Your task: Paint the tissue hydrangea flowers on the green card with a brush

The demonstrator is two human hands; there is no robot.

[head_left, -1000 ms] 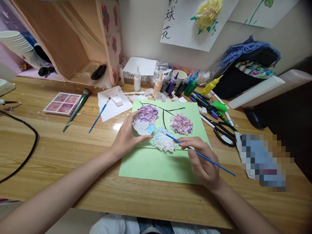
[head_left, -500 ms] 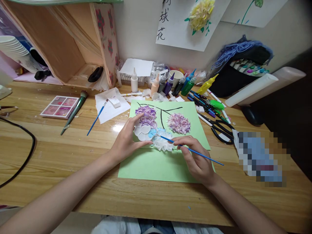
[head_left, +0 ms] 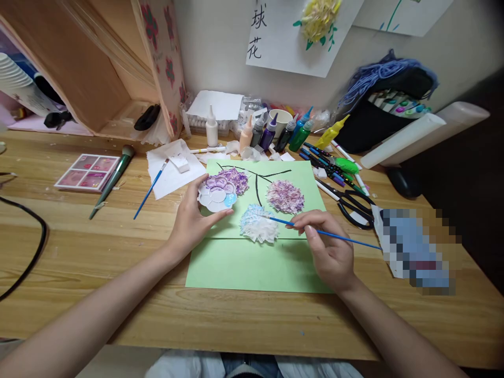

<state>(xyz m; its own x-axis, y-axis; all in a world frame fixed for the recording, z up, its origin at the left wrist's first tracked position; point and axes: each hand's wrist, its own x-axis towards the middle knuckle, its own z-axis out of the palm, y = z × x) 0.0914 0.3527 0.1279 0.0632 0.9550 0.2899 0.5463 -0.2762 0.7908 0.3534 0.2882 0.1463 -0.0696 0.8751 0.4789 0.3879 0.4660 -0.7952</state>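
My left hand (head_left: pixel 191 214) grips a small white flower-shaped paint palette (head_left: pixel 216 195) by its edge, with purple and light-blue paint in its wells. A thin blue paintbrush (head_left: pixel 326 234) is pinched in my right hand (head_left: pixel 329 245); its tip touches a fluffy paper flower (head_left: pixel 260 231), light blue at the upper left and white below. That flower sits on green paper (head_left: pixel 252 265) with black branch lines. Two purple-and-white paper flowers are higher up: one at the right (head_left: pixel 286 197), the other (head_left: pixel 239 181) partly hidden behind the palette.
Paint bottles (head_left: pixel 268 134) stand along the back beside a paper cup (head_left: pixel 280 122). Black scissors (head_left: pixel 356 207) and pens (head_left: pixel 331 170) lie to the right. Leftward are another blue brush (head_left: pixel 150 190) on white paper, a large green-handled brush (head_left: pixel 112 181) and a pink palette case (head_left: pixel 87 172).
My left hand has drawn the palette up and left, away from the blue-white flower, uncovering it. The brush tip has moved from beside the palette onto that flower. The view has shifted slightly.
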